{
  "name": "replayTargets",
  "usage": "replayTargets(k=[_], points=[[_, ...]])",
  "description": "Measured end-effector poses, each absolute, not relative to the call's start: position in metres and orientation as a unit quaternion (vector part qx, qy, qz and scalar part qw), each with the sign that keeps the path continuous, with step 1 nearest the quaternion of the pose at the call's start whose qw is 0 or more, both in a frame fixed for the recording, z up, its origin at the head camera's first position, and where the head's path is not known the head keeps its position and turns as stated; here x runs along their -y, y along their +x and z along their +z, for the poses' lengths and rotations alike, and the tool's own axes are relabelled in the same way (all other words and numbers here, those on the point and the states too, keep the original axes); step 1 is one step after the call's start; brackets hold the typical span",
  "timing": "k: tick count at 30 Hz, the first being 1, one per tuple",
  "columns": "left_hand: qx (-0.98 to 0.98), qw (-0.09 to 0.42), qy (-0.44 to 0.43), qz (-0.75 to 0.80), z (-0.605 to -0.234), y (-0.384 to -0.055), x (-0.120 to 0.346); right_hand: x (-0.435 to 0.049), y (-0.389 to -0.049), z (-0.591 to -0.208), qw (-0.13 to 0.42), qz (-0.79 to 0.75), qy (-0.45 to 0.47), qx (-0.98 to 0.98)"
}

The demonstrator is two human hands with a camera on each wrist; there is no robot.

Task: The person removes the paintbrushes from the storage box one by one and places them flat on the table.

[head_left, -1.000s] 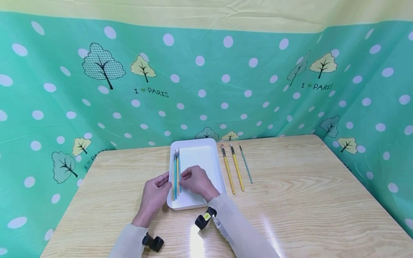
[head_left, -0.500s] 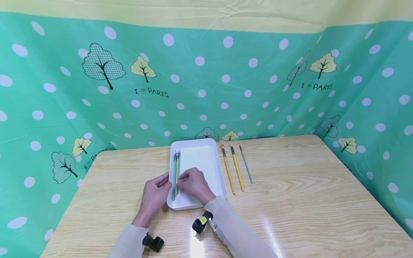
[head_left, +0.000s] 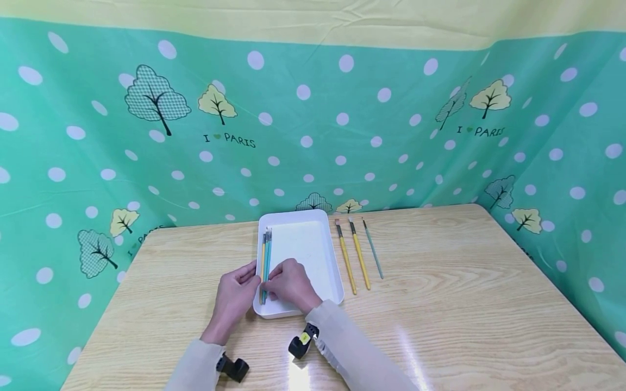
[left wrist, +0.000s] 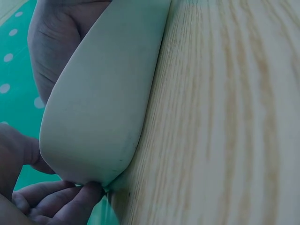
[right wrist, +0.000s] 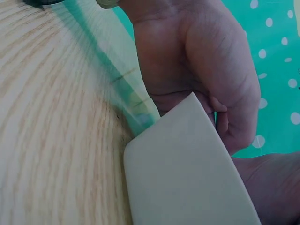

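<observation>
A shallow white tray [head_left: 303,244] stands on the table, with several thin paintbrushes [head_left: 266,260] lying lengthwise along its left wall. My left hand [head_left: 237,293] grips that wall, thumb at the rim. In the left wrist view the fingers of the left hand [left wrist: 56,201] press against the tray's outer side. My right hand [head_left: 289,285] reaches into the tray, its curled fingertips at the lower handles of the brushes. The right wrist view shows the right hand [right wrist: 201,61] behind the tray wall [right wrist: 183,173], which hides its fingertips and the brushes.
Right of the tray, two yellow-handled paintbrushes [head_left: 346,258] and a thin teal paintbrush [head_left: 373,250] lie apart on the wooden table [head_left: 464,304]. A green dotted cloth [head_left: 313,130] hangs behind the table and at its sides.
My right hand has shifted left and slightly nearer within the tray. The brushes there have moved closer together toward the left wall, and their order looks different. My left hand has stayed put.
</observation>
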State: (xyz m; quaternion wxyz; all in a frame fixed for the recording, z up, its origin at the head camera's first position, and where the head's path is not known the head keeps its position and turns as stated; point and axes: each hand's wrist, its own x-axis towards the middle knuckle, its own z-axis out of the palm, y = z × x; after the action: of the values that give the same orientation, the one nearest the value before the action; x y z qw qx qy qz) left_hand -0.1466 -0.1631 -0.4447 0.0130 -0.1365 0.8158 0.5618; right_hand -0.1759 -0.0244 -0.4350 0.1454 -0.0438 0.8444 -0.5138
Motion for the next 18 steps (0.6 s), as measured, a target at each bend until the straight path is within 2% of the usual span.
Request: replayTargets(k=[7,18], points=[[-0.818,0.007,-0.133,0.560,-0.4457,-0.1466,0.1629,0.0255,-0.1735,-0.4351,0.145,-0.495,-0.058,-0.854],[-0.812,0.002,-0.126,0.570,-0.4443,-0.1437,0.1639,0.0251,-0.1719,-0.4336,0.176,-0.480,-0.069,-0.857]])
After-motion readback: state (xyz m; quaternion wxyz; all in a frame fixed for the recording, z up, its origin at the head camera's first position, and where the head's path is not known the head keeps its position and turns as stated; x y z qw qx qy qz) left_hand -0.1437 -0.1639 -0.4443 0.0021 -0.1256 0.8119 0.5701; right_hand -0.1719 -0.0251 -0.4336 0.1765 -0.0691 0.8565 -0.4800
